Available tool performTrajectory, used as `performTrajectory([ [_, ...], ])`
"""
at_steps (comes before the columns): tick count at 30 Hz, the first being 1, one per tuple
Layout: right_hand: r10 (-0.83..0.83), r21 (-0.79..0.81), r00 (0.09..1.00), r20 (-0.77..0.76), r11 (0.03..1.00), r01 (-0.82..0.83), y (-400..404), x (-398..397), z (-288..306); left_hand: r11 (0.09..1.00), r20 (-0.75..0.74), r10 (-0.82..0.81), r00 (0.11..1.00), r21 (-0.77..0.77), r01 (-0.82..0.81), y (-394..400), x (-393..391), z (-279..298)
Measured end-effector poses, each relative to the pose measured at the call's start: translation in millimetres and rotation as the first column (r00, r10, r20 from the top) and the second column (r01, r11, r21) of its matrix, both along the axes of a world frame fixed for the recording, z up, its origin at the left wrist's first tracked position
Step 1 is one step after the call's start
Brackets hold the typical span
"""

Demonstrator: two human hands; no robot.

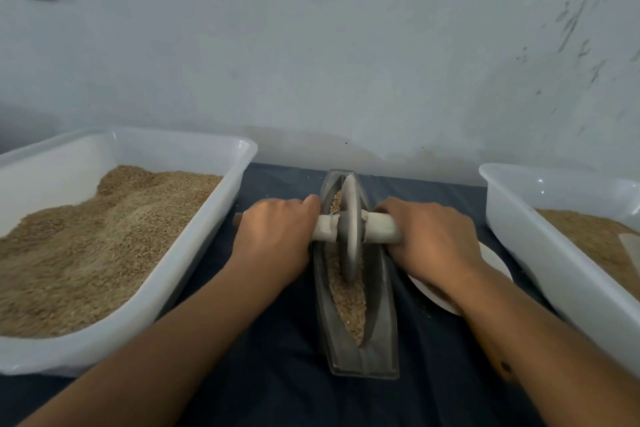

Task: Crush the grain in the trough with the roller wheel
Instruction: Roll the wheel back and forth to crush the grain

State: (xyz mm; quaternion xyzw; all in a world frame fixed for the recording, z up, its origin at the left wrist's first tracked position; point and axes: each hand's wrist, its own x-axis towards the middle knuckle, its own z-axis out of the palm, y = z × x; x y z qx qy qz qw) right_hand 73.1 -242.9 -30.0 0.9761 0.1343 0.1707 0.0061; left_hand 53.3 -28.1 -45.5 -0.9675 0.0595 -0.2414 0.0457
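A narrow grey boat-shaped trough (383, 333) lies on the dark cloth, pointing away from me. Tan grain (349, 305) fills its groove. A grey metal roller wheel (350, 236) stands upright in the groove, in the far half of the trough. A pale wooden handle (379, 226) runs through the wheel's centre. My left hand (273, 236) grips the handle's left end. My right hand (433, 239) grips its right end. Both sets of fingers curl over the bar close to the wheel.
A large white tub (194, 253) full of grain stands on the left. A second white tub (554, 260) with grain stands on the right. A white plate (495, 260) lies partly under my right wrist. A pale wall rises just behind the table.
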Motion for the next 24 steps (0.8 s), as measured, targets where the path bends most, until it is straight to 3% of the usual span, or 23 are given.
performTrajectory([
  [5,0.005,-0.011,1.000,-0.004,1.000,-0.005,-1,35,-3,0.998,0.047,0.038,0.998,0.055,-0.041,-1,30,0],
  [15,0.009,-0.053,0.993,-0.117,0.998,-0.015,5,69,15,0.997,0.090,0.059,0.994,-0.045,-0.055,2,50,-1],
  [24,-0.036,0.027,0.996,-0.076,0.999,0.038,-1,39,0,0.994,0.124,0.060,0.991,0.082,-0.070,-4,25,-1],
])
